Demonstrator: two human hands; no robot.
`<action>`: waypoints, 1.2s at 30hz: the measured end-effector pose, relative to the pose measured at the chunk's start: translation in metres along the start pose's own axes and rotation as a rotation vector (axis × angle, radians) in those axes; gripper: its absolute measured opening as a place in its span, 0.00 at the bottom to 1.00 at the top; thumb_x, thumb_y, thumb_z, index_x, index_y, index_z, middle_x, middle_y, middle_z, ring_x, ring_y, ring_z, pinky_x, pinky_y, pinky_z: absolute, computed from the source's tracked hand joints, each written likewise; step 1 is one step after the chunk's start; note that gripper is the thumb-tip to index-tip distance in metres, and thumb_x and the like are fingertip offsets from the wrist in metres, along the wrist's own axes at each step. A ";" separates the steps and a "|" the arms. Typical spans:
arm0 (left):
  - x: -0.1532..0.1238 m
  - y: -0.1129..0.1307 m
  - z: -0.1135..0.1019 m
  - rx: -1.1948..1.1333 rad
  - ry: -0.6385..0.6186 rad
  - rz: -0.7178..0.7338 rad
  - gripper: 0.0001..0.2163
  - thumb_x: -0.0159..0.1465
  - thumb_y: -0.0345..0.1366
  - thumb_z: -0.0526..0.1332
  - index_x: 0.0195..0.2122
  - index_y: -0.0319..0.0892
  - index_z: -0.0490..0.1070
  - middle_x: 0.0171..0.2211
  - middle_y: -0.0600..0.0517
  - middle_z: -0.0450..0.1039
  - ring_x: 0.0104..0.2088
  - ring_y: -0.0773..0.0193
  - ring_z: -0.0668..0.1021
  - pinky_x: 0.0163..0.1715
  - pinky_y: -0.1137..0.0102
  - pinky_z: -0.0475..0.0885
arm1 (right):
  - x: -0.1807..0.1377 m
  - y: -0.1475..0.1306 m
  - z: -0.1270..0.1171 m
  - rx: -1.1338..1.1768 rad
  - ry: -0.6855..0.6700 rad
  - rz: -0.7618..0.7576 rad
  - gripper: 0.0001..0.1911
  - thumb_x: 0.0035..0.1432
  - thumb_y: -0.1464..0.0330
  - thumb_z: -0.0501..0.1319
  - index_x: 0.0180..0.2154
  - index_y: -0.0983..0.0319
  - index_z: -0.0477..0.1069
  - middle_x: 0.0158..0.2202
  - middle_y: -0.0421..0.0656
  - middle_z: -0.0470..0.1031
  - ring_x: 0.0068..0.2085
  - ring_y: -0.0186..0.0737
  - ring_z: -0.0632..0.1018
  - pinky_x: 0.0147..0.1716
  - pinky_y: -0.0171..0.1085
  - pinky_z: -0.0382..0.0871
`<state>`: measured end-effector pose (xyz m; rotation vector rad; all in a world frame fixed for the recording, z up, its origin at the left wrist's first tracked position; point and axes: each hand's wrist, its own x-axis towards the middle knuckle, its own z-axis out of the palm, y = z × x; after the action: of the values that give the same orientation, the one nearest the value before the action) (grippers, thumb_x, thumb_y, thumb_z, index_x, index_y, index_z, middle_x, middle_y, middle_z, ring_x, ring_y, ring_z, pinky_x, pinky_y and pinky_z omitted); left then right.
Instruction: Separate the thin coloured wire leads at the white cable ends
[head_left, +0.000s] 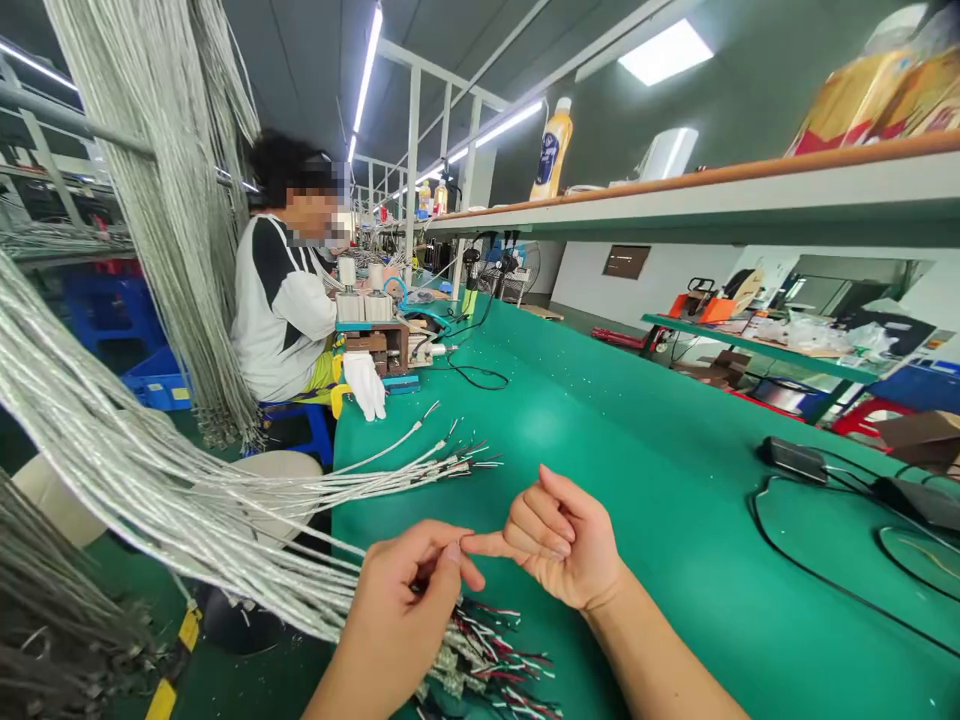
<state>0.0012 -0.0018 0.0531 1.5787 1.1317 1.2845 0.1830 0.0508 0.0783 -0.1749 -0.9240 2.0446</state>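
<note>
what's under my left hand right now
Under the left hand lies a bundle of silver cables whose stripped red, black and white wire ends fan out on the green bench. The hand covers what its fingers pinch.

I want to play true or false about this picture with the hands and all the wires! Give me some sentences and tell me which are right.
1. The long workbench top is green. True.
2. The left hand rests on a bundle of silver-grey sheathed cables with stripped coloured ends. True.
3. The right hand holds a pair of scissors. False: it holds no tool; its forefinger points toward the left hand.
4. The yellow plastic bottle with a white cap lies on the floor. False: it stands on the upper shelf.
5. A person in a white and black top sits further along the bench. True.
</note>
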 end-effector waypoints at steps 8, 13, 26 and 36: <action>0.003 -0.003 0.001 -0.012 0.018 -0.065 0.14 0.65 0.43 0.54 0.34 0.40 0.73 0.20 0.52 0.75 0.18 0.70 0.66 0.18 0.76 0.59 | 0.001 -0.004 0.003 -0.037 -0.064 0.028 0.31 0.67 0.60 0.50 0.12 0.59 0.51 0.11 0.31 0.51 0.16 0.27 0.49 0.52 0.53 0.69; 0.001 -0.005 -0.001 -0.052 0.028 -0.107 0.14 0.65 0.45 0.55 0.31 0.40 0.71 0.16 0.55 0.71 0.16 0.71 0.64 0.17 0.76 0.57 | -0.001 -0.006 0.005 -0.037 -0.090 0.060 0.31 0.67 0.60 0.51 0.12 0.59 0.53 0.11 0.31 0.51 0.16 0.27 0.49 0.49 0.53 0.70; -0.003 -0.005 -0.003 -0.034 -0.056 -0.043 0.15 0.67 0.44 0.55 0.29 0.40 0.70 0.16 0.55 0.71 0.16 0.72 0.65 0.17 0.77 0.56 | -0.001 -0.014 0.006 -0.035 -0.127 0.121 0.30 0.68 0.59 0.49 0.13 0.59 0.53 0.11 0.31 0.52 0.16 0.27 0.50 0.49 0.55 0.72; 0.003 -0.008 0.003 -0.013 -0.006 -0.027 0.19 0.65 0.51 0.56 0.32 0.39 0.73 0.17 0.52 0.72 0.18 0.70 0.68 0.19 0.77 0.60 | 0.000 -0.008 -0.007 -0.026 0.003 0.008 0.29 0.67 0.60 0.51 0.14 0.59 0.53 0.11 0.30 0.52 0.16 0.26 0.49 0.45 0.55 0.75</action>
<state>0.0033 0.0036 0.0455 1.5518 1.1355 1.2663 0.1918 0.0579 0.0787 -0.1954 -0.9498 2.0398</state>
